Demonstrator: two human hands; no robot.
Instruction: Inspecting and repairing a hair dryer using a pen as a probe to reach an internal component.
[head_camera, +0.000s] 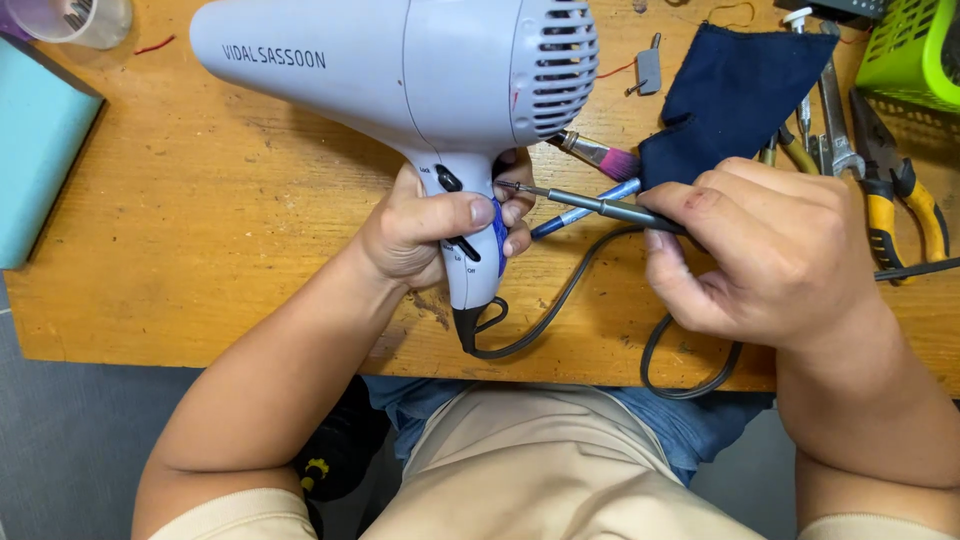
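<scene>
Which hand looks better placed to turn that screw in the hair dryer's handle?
The right hand, probably. It holds the screwdriver, whose tip sits at the hair dryer handle. The left hand is wrapped around that handle, steadying it.

A repair workshop: a worn wooden workbench (250, 250) strewn with pliers (905, 195), wrenches (835, 120) and a green basket (915, 50).
</scene>
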